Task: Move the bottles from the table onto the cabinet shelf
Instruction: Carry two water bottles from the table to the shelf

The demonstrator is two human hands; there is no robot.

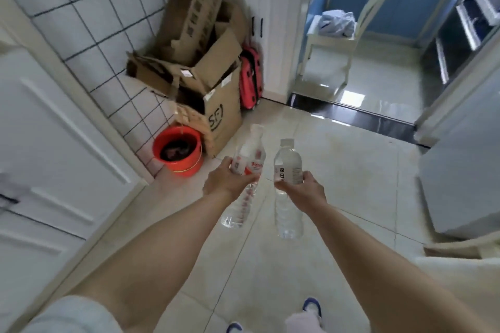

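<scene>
**Two bottles in your hands, the shelf not yet reached**

You were in the carrying part of the task. Both bottles were already off the table and were held in the air above the tiled floor [338, 184], so the picking up seemed done for these two. The placing was left: no bottle stood on any shelf in this view, and I could not tell which cabinet you were going to.

Your left hand [227, 181] gripped the red-labelled bottle [247, 167] around its middle, with the fingers curled over the label; the bottle leaned a little to the right. Your right hand [304, 189] held the white-labelled bottle [288, 167] in the same way, nearly upright, with the fingers closed round its waist. The two bottles were just beside each other but apart.

A red bucket [177, 150] and cardboard boxes [205, 84] stood ahead on your left, against the tiled wall.
</scene>
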